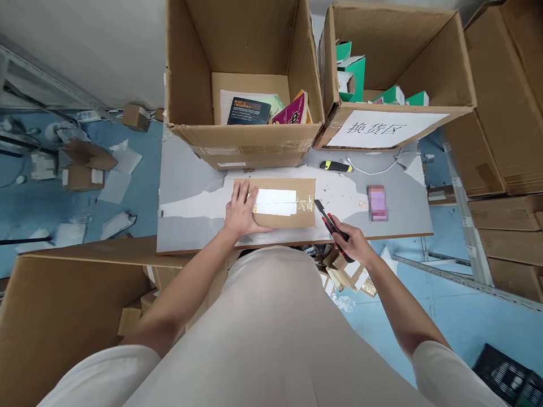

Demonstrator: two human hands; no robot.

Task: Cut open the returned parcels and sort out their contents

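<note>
A flat cardboard parcel [306, 219] with a white label and clear tape at its right end lies on the table in front of me. My left hand [241, 212] rests on its left end, fingers spread over the top and thumb along the near edge. In my right hand [352, 240] is a black and red utility knife [335, 229], fingers wrapped round the handle. Its tip points up and left, by the parcel's right edge; whether it touches the cardboard I cannot tell.
Behind the parcel stand a large open carton [250, 135] with books and another carton [462, 85] holding green boxes. A yellow and black cutter [336, 166] and a blurred pink item [378, 203] lie on the table [190, 226]. An open carton [55, 305] stands at lower left.
</note>
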